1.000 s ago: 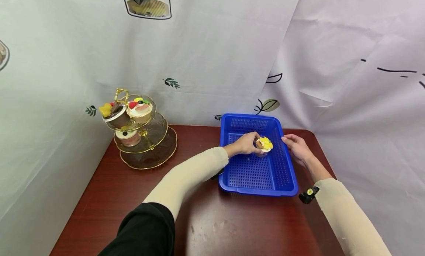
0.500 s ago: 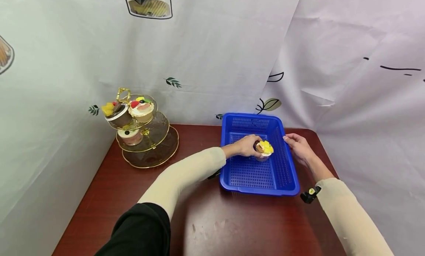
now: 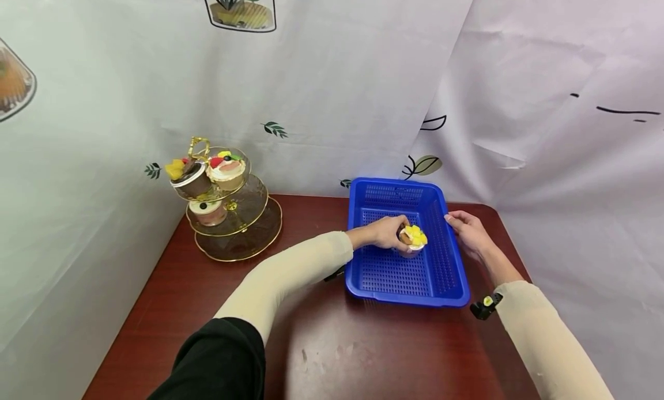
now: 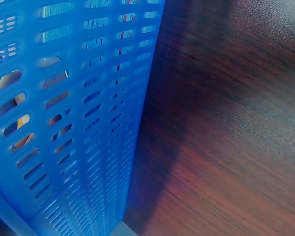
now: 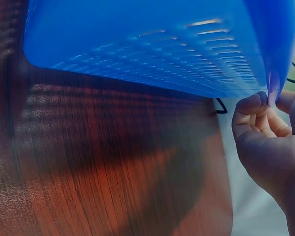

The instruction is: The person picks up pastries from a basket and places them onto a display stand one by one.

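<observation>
Inside the blue plastic basket [image 3: 410, 299], my left hand [image 3: 386, 233] grips a dessert cup [image 3: 414, 237] topped with yellow fruit chunks and cream. Thumb and fingers wrap its left side, low over the basket floor. My right hand [image 3: 467, 230] pinches the basket's right rim between thumb and curled fingers; the right wrist view shows this hand [image 5: 265, 132] at the rim from below. In the left wrist view the basket's slotted wall [image 4: 88, 108] hides most of the hand and cup.
At the left stands a three-tier gold-rimmed stand [image 3: 238, 253]. Its top tier bears a chocolate dessert cup [image 3: 193, 181] and a cream one with fruit [image 3: 226, 172]; a pink cup [image 3: 207, 213] sits on the middle tier. Patterned white cloth [image 3: 332, 89] backs the red-brown table [image 3: 332, 342].
My left hand has lowered slightly with the dessert cup inside the basket. My right hand keeps its pinch on the rim. The whole head view has shifted a little to the right.
</observation>
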Demonstrator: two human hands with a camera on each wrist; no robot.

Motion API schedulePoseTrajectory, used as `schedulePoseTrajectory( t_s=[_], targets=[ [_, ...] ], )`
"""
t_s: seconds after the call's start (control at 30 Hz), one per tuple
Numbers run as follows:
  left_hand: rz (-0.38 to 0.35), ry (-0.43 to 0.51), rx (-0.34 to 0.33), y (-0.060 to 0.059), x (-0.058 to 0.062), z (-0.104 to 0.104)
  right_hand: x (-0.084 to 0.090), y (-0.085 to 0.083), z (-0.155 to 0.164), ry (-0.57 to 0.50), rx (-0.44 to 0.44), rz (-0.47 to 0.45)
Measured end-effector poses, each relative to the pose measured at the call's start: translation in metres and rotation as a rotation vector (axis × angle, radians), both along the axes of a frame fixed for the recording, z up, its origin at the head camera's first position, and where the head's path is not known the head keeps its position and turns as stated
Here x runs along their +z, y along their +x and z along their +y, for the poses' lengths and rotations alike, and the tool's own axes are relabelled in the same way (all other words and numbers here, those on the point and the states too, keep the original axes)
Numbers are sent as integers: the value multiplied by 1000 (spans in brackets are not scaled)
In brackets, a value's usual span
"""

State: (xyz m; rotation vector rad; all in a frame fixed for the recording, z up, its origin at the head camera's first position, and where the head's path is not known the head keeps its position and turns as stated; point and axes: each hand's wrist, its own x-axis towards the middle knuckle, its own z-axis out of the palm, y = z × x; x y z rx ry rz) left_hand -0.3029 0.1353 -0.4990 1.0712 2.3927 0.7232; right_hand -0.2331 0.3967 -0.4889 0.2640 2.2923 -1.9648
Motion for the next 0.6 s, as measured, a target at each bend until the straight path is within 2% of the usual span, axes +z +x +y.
schedulePoseTrajectory(
  t_s=[0.23,0.43,0.6],
  targets=[
    [36,-16,-21,3,1,-1,-2,0,1,-27,1,6],
    [52,-22,-69,3,1,-4,-1,0,-1,12,5,6],
    [62,-24,-105,6,3,-6,11,5,-6,-40,6,-4]
  ],
)
